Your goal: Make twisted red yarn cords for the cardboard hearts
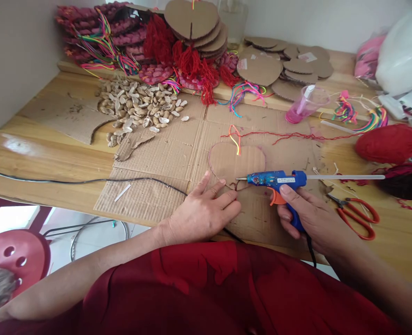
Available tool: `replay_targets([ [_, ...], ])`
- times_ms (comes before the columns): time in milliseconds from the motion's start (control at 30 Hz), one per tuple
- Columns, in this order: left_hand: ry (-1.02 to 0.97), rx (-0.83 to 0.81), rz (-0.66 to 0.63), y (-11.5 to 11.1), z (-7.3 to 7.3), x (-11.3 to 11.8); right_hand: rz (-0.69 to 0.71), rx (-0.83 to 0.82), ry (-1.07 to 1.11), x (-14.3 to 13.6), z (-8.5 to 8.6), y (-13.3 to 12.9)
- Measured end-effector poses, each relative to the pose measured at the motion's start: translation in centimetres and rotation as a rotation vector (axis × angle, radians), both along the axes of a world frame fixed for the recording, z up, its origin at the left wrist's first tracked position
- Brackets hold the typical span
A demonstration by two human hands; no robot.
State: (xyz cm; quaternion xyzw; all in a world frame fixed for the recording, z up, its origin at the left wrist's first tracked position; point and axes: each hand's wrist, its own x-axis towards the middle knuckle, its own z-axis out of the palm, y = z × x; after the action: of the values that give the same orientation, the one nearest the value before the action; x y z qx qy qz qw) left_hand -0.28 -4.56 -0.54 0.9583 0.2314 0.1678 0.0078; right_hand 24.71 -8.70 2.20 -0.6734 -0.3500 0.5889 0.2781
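A blue glue gun (272, 179) with an orange trigger and a clear glue stick is gripped in my right hand (305, 214). Its metal nozzle points left over the lower part of a heart-shaped cardboard piece (239, 163). My left hand (209, 200) lies palm down on the lower left of this heart, its fingers spread and partly bent. Beside the fingertips, under the nozzle, is a bit of dark red yarn (234, 185). A pink and yellow cord loop (235, 138) rises from the top of the heart, and thin yarn follows part of its edge.
Peanut shells (143, 104) are heaped at the back left, near decorated stacks (104, 39) with red tassels. Cardboard shapes (260, 65) lie behind a cup of pink liquid (305, 104). Red yarn (389, 143) and orange-handled scissors (357, 216) are on the right. A black cable (87, 179) crosses the left side.
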Motion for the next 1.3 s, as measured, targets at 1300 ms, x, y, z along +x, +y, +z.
replay_targets([
  [1300, -0.251, -0.314, 0.317, 2.3, 0.1, 2.1, 0.043, -0.060, -0.054, 0.1, -0.1, -1.2],
])
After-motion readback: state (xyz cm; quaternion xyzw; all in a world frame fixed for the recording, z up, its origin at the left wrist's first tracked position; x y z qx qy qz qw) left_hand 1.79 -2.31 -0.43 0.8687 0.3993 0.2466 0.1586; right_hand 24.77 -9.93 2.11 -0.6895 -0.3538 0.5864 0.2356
